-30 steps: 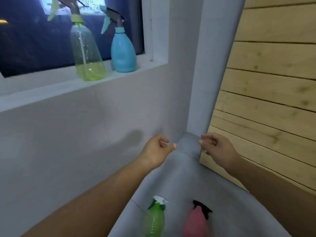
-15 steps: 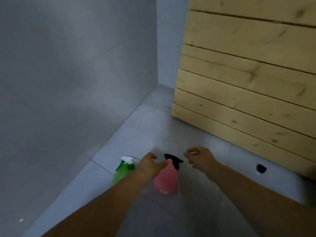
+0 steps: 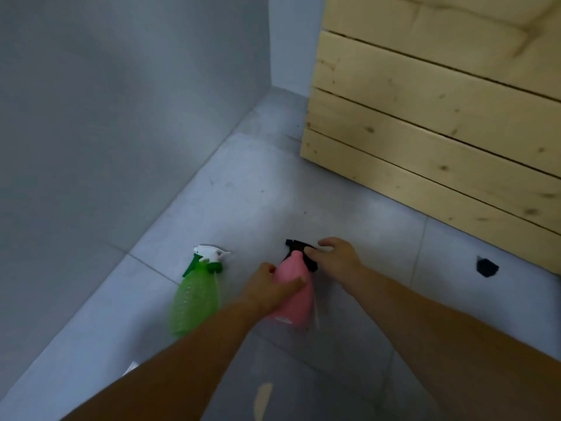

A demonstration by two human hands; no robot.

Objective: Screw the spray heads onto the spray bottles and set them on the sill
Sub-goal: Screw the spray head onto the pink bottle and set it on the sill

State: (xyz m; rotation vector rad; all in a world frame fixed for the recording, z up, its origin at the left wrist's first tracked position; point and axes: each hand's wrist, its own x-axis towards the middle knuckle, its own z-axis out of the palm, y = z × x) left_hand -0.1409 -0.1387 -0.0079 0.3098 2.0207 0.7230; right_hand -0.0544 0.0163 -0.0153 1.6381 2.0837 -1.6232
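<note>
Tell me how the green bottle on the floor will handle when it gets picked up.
The green bottle lies on its side on the tiled floor, so a nudge would probably roll it. Its see-through wall looks like thin plastic, likely light and a bit squeezable. Its white spray head sits at the neck, but whether it is screwed tight cannot be told; it may come loose when lifted.

Both forearms (image 3: 188,354) bare, seemingly no sleeves.

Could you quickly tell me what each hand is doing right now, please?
Left hand: closed around the pink bottle, holding it.
Right hand: fingers curled on the black spray head; firmness of grip cannot be told.
</note>
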